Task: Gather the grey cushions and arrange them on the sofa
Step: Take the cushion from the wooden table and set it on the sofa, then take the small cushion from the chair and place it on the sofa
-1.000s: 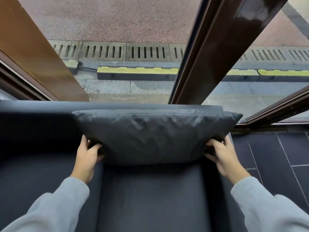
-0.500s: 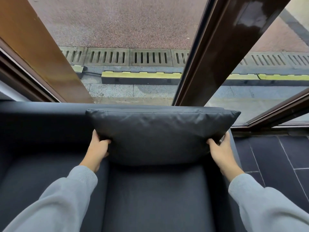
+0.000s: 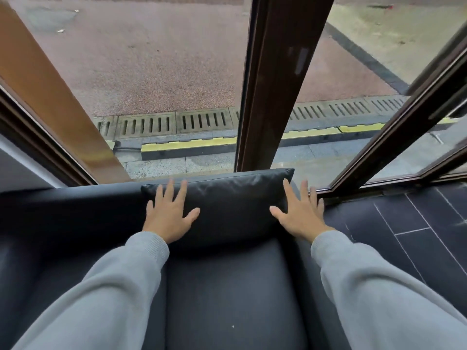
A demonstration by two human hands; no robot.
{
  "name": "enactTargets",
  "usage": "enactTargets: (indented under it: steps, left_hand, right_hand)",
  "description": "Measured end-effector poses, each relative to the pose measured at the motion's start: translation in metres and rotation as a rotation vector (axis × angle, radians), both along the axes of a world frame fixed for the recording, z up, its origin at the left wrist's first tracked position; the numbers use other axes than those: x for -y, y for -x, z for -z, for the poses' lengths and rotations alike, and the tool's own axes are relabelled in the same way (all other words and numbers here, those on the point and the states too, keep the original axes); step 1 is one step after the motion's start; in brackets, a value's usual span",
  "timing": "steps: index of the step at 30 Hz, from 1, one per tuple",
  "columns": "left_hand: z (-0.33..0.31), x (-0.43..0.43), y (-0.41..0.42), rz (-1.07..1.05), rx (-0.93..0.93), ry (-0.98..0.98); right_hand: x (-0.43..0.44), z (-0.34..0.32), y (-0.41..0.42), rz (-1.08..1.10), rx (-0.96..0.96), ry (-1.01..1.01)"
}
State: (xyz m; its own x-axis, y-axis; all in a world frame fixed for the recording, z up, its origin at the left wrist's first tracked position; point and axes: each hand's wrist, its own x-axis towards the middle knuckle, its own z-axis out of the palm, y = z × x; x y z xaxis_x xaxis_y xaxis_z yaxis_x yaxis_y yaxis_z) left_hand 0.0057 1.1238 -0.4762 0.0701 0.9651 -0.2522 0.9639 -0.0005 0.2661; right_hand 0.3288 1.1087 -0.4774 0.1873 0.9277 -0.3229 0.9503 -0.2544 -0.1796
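Observation:
A dark grey cushion [image 3: 232, 198] stands upright against the backrest at the right end of the dark grey sofa [image 3: 227, 286]. My left hand [image 3: 168, 213] lies flat on the cushion's left part, fingers spread. My right hand [image 3: 299, 210] rests flat over the cushion's right edge, also with spread fingers. Neither hand grips anything. Grey sleeves cover both arms.
Large glass windows with dark brown frames [image 3: 273, 82] rise right behind the sofa; pavement and a drain grate lie outside. Dark floor tiles [image 3: 417, 223] are to the right of the sofa. The sofa seat extends to the left [image 3: 50, 248].
Both hands let go of the cushion's lower corners and now lie flat and open on its front. The cushion sits further back against the backrest. The view has tilted up.

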Motion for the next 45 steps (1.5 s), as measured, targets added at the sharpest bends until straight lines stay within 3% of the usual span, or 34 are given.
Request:
enactTargets:
  steps: [8,16,23,32,39,45]
  left_hand:
    - [-0.137,0.085,-0.059,0.085,-0.174,0.003]
    - [-0.25,0.223,-0.152,0.059,-0.123,-0.055]
    - [-0.338,0.314,-0.237,0.183,-0.076,-0.171]
    - [-0.4,0.406,-0.339,0.441,-0.034,-0.279]
    - [-0.388,0.524,-0.405,0.694,0.018,-0.284]
    - [-0.378,0.646,-0.465,0.929,0.014,-0.277]
  right_hand:
    - [0.069,-0.151,-0.028,-0.06,0.087,-0.115]
    - [0.218,-0.272,-0.106,-0.043,0.137,-0.182]
    - [0.336,-0.352,-0.182,0.072,0.126,-0.265]
    - [0.523,-0.39,-0.264,0.333,0.113,-0.32]
    - [0.705,-0.392,-0.297,0.636,0.155,-0.319]
    - [0.849,-0.383,-0.297,0.84,0.182,-0.189]
